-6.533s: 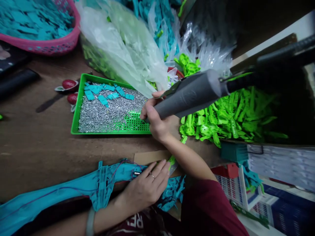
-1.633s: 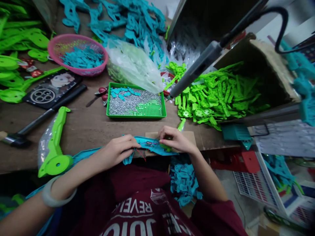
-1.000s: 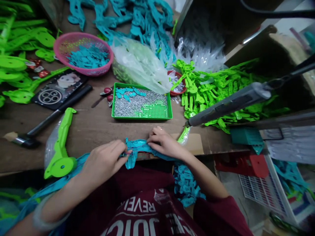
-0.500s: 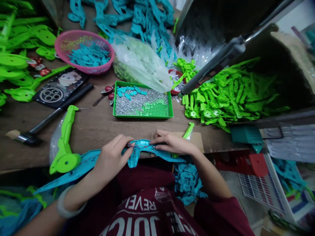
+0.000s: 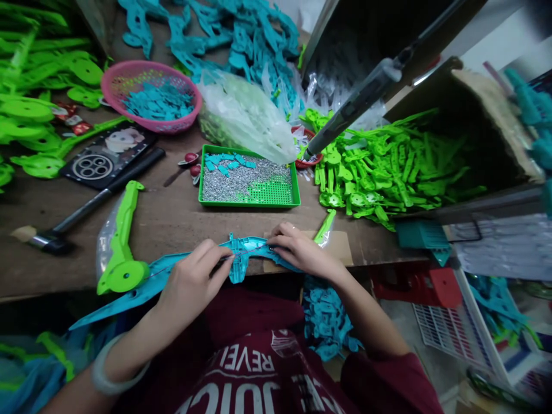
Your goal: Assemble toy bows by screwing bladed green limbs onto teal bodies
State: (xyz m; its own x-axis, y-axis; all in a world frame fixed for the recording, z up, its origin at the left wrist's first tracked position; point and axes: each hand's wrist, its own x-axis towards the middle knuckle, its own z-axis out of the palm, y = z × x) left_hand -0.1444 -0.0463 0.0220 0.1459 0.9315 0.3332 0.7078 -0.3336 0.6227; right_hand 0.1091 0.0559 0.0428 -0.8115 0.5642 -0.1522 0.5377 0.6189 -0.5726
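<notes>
Teal plastic shell (image 5: pixel 238 272) along the table (image 5: pixel 172 215) edge, with a thin wire (image 5: pixel 252 250) pinched in the left hand (image 5: pixel 195 275). Beneath the right hand (image 5: pixel 301 250), fingers curled, exact grip hidden.

From my end I see a dark maroon shirt (image 5: pixel 259 309), short right sleeve (image 5: pixel 390 379), white chest print (image 5: pixel 250 363) upside down to my camera: "REVE" over a thin rule, bigger "JUIC" below, small crest-like motif (image 5: pixel 282 341) alongside. Left wrist (image 5: pixel 144 340) carries a thick, smooth, pale grey-green bangle (image 5: pixel 112 368). Right hand (image 5: pixel 297 248) has a tiny glint (image 5: pixel 294 227), probably a slim ring.
</notes>
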